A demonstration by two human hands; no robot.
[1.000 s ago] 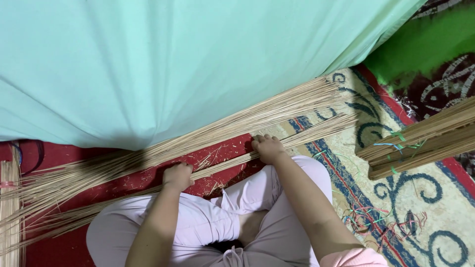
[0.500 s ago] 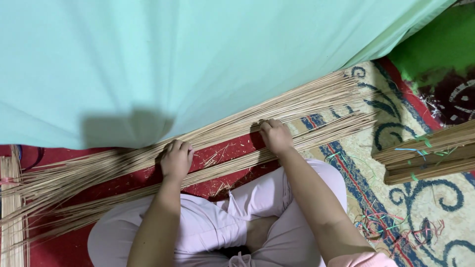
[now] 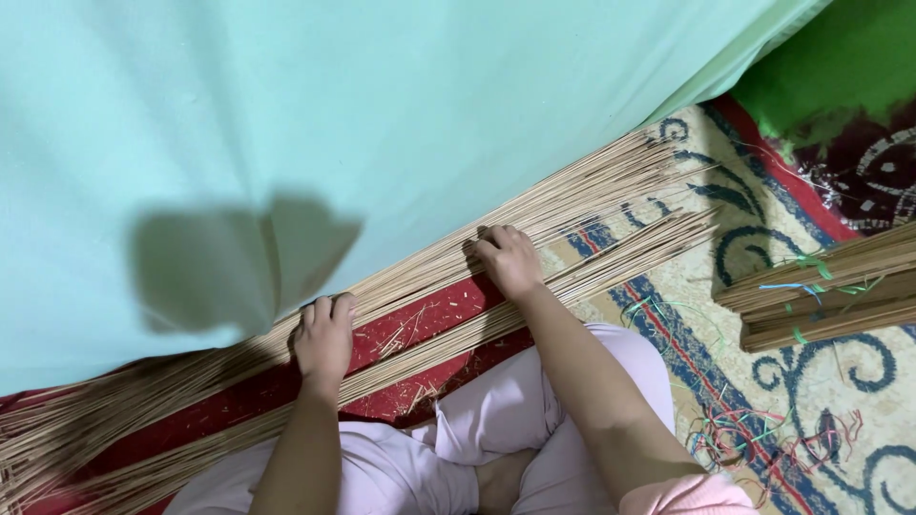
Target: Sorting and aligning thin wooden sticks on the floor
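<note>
Long thin tan sticks lie on the floor in two loose rows running from lower left to upper right. The far row (image 3: 572, 195) lies along the edge of a mint-green cloth (image 3: 382, 114). The near row (image 3: 630, 253) is just in front of my crossed legs. My left hand (image 3: 324, 336) rests palm down, fingers curled onto the far row. My right hand (image 3: 508, 259) also lies palm down with its fingers on the far row. Whether either hand grips any sticks cannot be seen.
A patterned carpet (image 3: 763, 381) with a red strip (image 3: 420, 319) covers the floor. Tied bundles of sticks (image 3: 821, 291) lie at the right. Scraps of coloured string (image 3: 754, 434) are scattered near my right knee. A green cloth (image 3: 840, 57) is at the upper right.
Both hands have moved away from my legs, off the near row and up onto the far row by the green cloth.
</note>
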